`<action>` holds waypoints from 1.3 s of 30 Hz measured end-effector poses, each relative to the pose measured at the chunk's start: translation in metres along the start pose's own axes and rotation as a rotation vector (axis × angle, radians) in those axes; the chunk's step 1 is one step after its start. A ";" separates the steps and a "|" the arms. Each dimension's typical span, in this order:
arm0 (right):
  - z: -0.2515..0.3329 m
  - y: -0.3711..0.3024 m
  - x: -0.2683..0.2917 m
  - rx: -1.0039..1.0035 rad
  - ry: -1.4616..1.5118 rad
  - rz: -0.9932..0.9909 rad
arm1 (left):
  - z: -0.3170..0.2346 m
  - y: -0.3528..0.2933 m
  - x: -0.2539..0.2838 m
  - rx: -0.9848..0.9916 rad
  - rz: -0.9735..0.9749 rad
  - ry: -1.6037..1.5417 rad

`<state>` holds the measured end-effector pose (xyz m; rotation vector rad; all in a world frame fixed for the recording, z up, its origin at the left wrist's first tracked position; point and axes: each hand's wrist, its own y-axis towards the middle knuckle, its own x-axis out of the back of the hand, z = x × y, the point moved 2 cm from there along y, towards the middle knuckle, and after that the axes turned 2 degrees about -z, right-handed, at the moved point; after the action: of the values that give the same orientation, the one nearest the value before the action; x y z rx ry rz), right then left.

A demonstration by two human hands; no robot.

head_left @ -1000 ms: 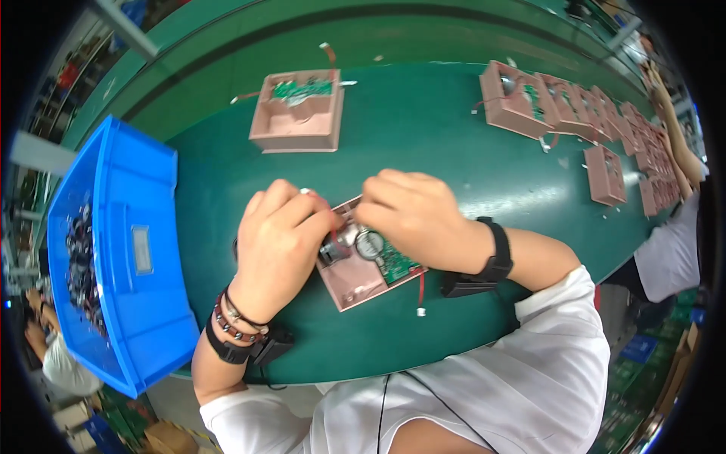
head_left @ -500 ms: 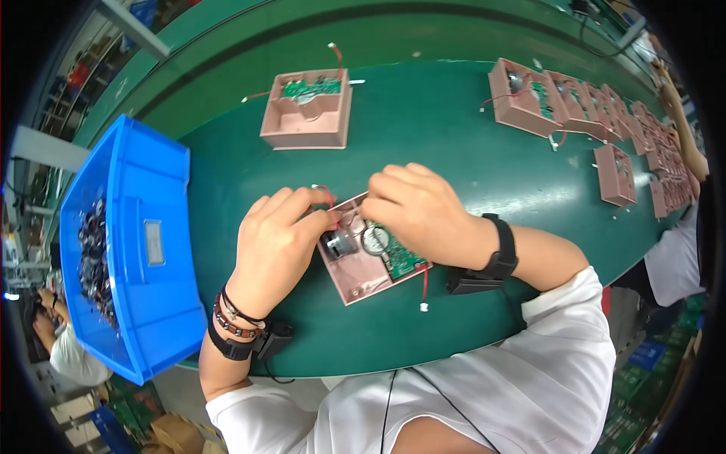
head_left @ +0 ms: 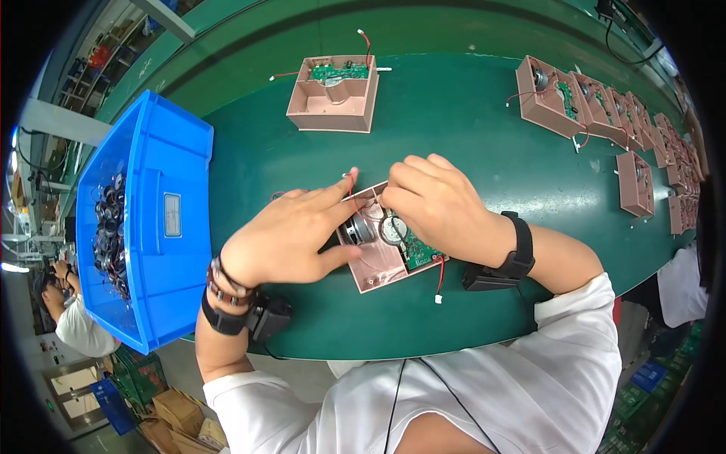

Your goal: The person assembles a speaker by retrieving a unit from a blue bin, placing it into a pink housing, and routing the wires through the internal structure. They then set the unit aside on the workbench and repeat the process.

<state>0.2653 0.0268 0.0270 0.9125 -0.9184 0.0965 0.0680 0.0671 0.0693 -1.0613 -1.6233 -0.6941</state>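
Observation:
A pink plastic housing (head_left: 380, 277) lies tilted on the green table in front of me. Inside it sit a round speaker (head_left: 358, 230) on the left, a pale round part (head_left: 392, 230) in the middle and a green circuit board (head_left: 420, 253) on the right. A red wire with a white plug (head_left: 440, 286) hangs over its near right edge. My left hand (head_left: 291, 233) is spread against the housing's left side, thumb over the wall, forefinger stretched past the far corner beside a red wire. My right hand (head_left: 435, 200) is closed at the far wall; its fingertips hide what they pinch.
At left stands a blue bin (head_left: 178, 265) holding many speakers (head_left: 112, 231). Another pink housing (head_left: 330, 121) with a board sits at the far middle. More pink housings (head_left: 550, 113) line the right side. Co-workers are at the far left and right.
My left hand has let go of its pinch near the red wire and spread its fingers along the housing's side. My right hand stays closed at the far wall. The view has shifted slightly.

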 end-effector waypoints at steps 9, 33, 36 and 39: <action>0.010 -0.003 0.005 -0.041 -0.045 0.034 | -0.016 0.009 -0.014 0.061 -0.227 0.123; 0.049 -0.006 0.033 -0.011 -0.021 0.132 | -0.006 -0.031 -0.015 0.104 -0.585 -0.025; 0.079 -0.024 0.019 0.164 -0.079 0.192 | 0.000 -0.034 -0.014 0.138 -0.724 -0.165; 0.084 -0.028 0.011 0.292 -0.374 0.250 | 0.006 -0.033 -0.021 0.200 -0.796 -0.266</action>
<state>0.2305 -0.0537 0.0400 1.1031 -1.3915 0.2873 0.0371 0.0513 0.0498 -0.3378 -2.3179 -0.8931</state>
